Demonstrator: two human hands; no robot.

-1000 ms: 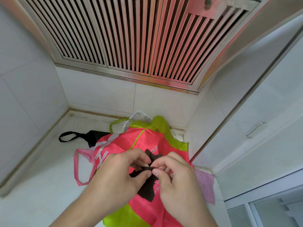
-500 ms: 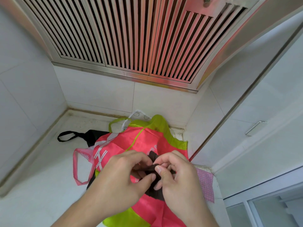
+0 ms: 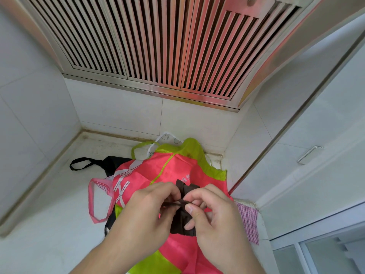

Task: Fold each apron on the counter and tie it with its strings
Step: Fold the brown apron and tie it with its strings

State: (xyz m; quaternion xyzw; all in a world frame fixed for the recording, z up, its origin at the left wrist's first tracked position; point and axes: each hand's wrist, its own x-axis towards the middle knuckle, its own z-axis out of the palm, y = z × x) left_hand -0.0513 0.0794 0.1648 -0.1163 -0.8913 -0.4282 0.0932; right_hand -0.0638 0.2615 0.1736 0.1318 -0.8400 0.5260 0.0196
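Note:
A small folded dark brown apron (image 3: 182, 220) is held above a pile of aprons on the white counter (image 3: 49, 224). My left hand (image 3: 146, 212) and my right hand (image 3: 213, 212) each pinch the bundle's dark string (image 3: 173, 203), which crosses the bundle's middle. Under the hands lies a pink apron with lime-green trim (image 3: 171, 171). A black apron (image 3: 110, 163) with a strap loop pokes out at the pile's left. A pink checked apron (image 3: 247, 220) shows at the right edge, with its pink strap (image 3: 91, 202) looping out on the left.
A steel range hood (image 3: 158, 46) with slats hangs overhead. White tiled walls (image 3: 29, 115) close the counter at the left and back. A white cabinet door with a metal handle (image 3: 309, 154) stands at the right. A white printed cloth (image 3: 167, 138) peeks out behind the pile.
Both hands have shifted slightly apart and drawn the dark string taut across the bundle. More of the brown bundle now shows between and below the fingers.

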